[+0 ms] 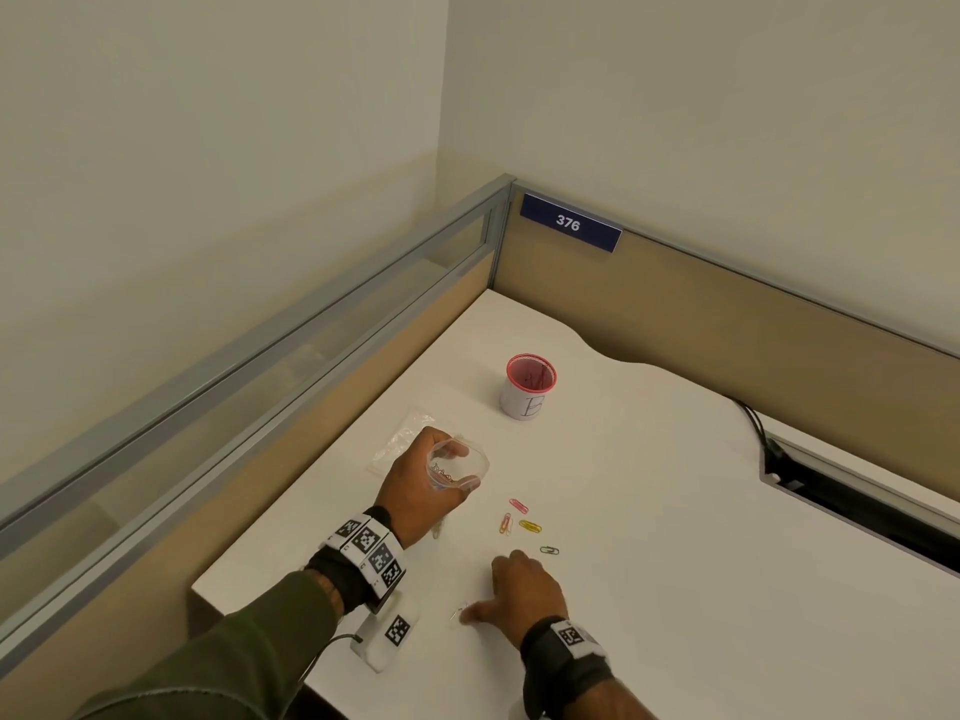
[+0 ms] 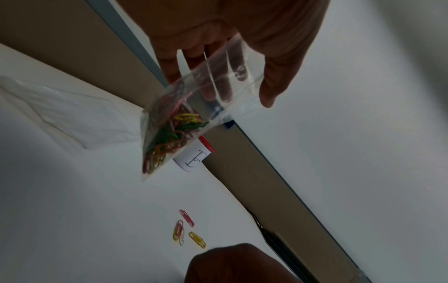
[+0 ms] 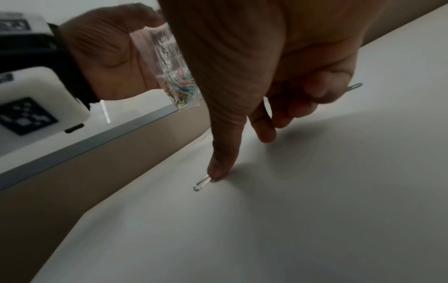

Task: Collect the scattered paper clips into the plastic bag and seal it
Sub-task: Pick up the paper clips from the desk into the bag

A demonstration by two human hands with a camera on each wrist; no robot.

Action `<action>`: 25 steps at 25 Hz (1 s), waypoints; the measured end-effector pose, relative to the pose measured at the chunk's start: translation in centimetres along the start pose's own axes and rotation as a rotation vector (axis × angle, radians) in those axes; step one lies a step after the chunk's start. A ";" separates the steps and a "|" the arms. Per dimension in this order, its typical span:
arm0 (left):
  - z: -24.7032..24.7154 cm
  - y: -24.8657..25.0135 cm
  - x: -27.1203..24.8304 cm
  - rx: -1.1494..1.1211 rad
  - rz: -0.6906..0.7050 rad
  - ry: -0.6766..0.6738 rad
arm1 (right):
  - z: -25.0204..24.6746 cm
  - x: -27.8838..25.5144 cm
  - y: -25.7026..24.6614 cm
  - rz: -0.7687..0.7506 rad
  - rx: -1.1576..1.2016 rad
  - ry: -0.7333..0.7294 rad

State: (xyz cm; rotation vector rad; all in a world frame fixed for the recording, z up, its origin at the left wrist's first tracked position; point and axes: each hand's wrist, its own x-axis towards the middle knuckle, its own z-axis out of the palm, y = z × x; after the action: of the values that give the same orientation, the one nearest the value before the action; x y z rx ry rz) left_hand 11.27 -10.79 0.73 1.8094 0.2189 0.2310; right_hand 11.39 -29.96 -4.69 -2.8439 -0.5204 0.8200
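Observation:
My left hand (image 1: 410,491) grips a small clear plastic bag (image 1: 460,467) above the white table and holds its mouth open. Several coloured paper clips lie in the bag's bottom (image 2: 169,134). My right hand (image 1: 524,589) rests on the table nearer me. Its thumb presses a pale clip (image 3: 201,184) flat onto the surface, and the other fingers are loosely curled with their tips at the table. Loose clips lie between the hands: a pink one (image 1: 519,506), an orange-and-yellow pair (image 1: 505,523), a yellow one (image 1: 530,525) and a dark green one (image 1: 549,550).
A red-rimmed cup marked B (image 1: 527,387) stands farther back. Another flat clear bag (image 1: 405,439) lies on the table behind my left hand. Beige partition walls close off the left and the back. A black cable (image 1: 763,433) runs into a slot at the right.

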 end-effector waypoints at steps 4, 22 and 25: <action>-0.6 0.2 0.0 0.005 -0.010 0.008 | -0.5 1.0 -0.5 0.017 0.030 0.026; 0.3 0.4 1.5 0.026 -0.006 0.020 | -3.8 5.1 6.6 0.059 0.124 0.296; 0.4 0.2 1.8 0.011 -0.003 0.022 | -3.3 4.6 7.6 0.037 0.103 0.213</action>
State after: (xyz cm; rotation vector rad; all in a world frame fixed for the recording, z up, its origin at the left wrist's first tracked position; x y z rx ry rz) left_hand 13.09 -10.72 0.86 1.8180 0.2389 0.2480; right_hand 19.02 -35.48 -5.89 -2.8074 -0.3867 0.5227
